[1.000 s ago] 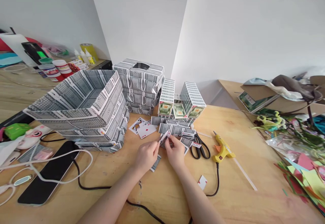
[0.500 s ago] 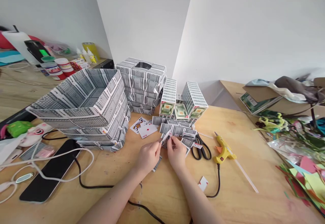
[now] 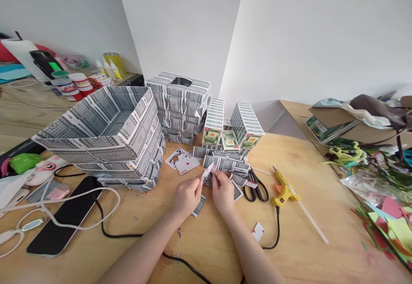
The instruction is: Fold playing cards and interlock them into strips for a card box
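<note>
Both hands are together over the middle of the tabletop: the left hand and the right hand each pinch one end of a single folded card, fingertips closed tight on it and holding it just clear of the wood. Under the left hand's knuckles lies one flat card, back up. Right past the fingertips is a heap of folded pieces, too overlapped to count, and just left of it two face-up cards, perhaps a third tucked beneath. By the look of it a good share of the work is done: two card-built boxes stand finished, the wide open box toward the left edge and the taller box against the far edge by the wall. What is left, I'd judge, is that loose heap plus three rows of card packs at the far edge, apparently unopened. To the right of the hands: one pair of scissors, one yellow glue gun just beside it, and one clear glue stick running toward the right edge. One small card scrap lies nearer the front edge, beside the gun's black cord.
</note>
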`<move>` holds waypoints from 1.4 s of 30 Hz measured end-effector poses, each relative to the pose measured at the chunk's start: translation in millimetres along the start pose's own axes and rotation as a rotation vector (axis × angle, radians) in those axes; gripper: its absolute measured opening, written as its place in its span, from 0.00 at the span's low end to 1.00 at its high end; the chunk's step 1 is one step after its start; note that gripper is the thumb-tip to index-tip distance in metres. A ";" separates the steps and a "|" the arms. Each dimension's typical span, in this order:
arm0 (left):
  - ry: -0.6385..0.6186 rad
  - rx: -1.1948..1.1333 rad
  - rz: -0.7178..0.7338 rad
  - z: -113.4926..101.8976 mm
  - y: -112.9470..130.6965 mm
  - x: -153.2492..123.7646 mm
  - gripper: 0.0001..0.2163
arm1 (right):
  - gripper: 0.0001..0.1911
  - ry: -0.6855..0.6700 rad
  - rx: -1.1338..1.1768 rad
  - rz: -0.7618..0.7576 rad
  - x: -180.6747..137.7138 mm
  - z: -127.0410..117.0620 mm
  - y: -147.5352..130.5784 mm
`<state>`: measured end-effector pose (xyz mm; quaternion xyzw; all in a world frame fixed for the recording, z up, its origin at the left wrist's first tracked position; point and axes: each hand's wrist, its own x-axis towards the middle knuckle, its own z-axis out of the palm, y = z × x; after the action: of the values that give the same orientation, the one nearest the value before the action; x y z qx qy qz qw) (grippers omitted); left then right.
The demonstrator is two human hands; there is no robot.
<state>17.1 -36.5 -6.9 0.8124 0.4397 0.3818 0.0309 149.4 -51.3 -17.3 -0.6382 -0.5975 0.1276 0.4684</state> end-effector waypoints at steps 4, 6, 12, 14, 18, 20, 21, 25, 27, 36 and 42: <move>-0.007 0.000 0.002 -0.3 0.9 0.6 0.14 | 0.13 -0.003 -0.068 -0.033 0.7 0.1 -0.3; -0.006 -0.009 -0.006 0.1 3.2 0.8 0.13 | 0.12 -0.008 -0.116 -0.029 0.5 -0.3 -1.4; -0.027 -0.006 -0.005 0.7 10.3 0.6 0.13 | 0.11 0.015 -0.167 -0.002 -0.5 -2.1 -4.4; -0.033 -0.011 -0.008 0.9 10.2 0.5 0.13 | 0.09 0.035 -0.166 0.004 -0.7 -1.9 -5.1; -0.027 -0.037 -0.038 2.4 8.9 0.4 0.12 | 0.07 0.038 -0.161 0.011 -1.2 0.4 -6.6; -0.031 -0.061 -0.059 3.4 8.8 0.2 0.12 | 0.08 0.039 -0.184 0.011 -1.5 1.2 -7.4; -0.037 -0.082 -0.077 3.6 8.8 0.3 0.12 | 0.08 0.046 -0.193 0.015 -1.6 1.1 -7.9; -0.072 -0.294 -0.285 1.5 6.2 3.8 0.11 | 0.09 0.037 -0.025 0.053 -0.6 -3.5 -10.9; -0.104 -0.518 -0.425 -0.8 3.3 7.4 0.09 | 0.10 -0.005 0.154 0.109 0.5 -6.1 -12.3; -0.279 -1.179 -0.643 -6.7 -1.3 15.8 0.11 | 0.16 -0.227 0.757 0.400 0.9 0.6 -12.3; -0.322 -1.194 -0.665 -8.4 -0.8 15.5 0.14 | 0.13 -0.344 1.005 0.464 3.3 -5.5 -17.5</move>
<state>16.0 -27.0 7.9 0.5255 0.3699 0.4033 0.6514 142.9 -53.5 0.0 -0.4219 -0.3754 0.5970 0.5698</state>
